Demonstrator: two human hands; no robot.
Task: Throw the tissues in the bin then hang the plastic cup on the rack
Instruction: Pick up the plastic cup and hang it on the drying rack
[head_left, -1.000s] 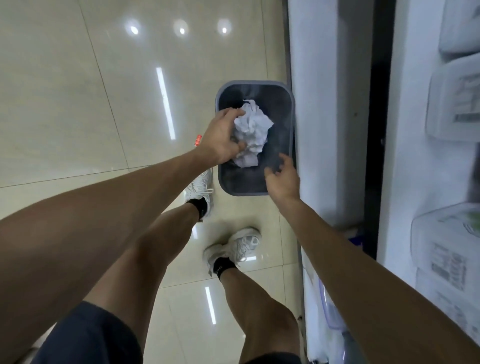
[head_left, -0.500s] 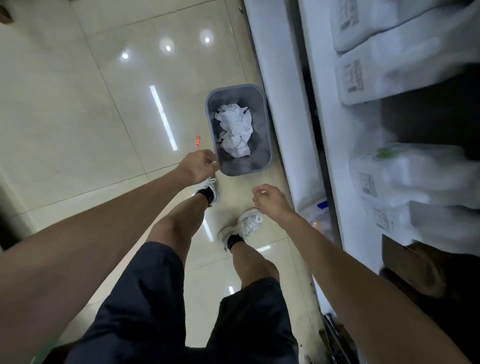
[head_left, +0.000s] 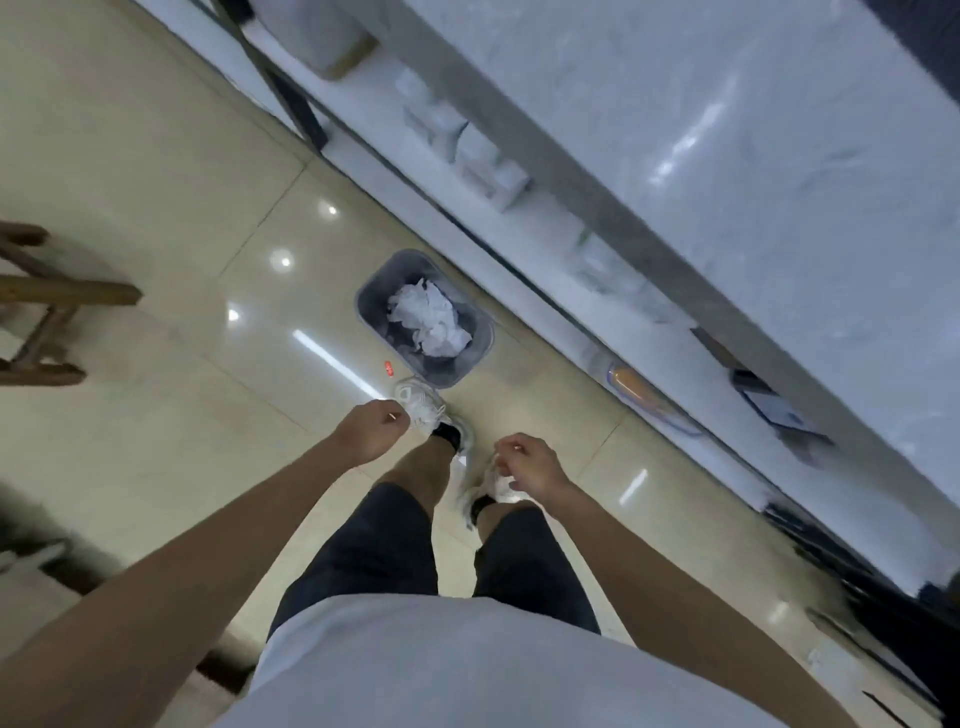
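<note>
A grey rectangular bin (head_left: 374, 291) stands on the tiled floor beside the counter base. Crumpled white tissues (head_left: 428, 319) lie inside it. My left hand (head_left: 371, 431) hovers well short of the bin, above my left shoe, fingers loosely curled and holding nothing. My right hand (head_left: 530, 465) hangs over my right shoe, also loosely curled and empty. Neither hand touches the bin. No plastic cup or rack shows in this blurred frame.
A white marble counter (head_left: 753, 156) runs diagonally across the upper right, with shelves of white packages (head_left: 483, 161) beneath it. A wooden stool (head_left: 47, 301) stands at the left. A small red speck (head_left: 388, 369) lies on the floor near the bin.
The tissues left my left hand and now lie in the bin. Both hands have drawn back toward my body, and the view has swung as I straightened up.
</note>
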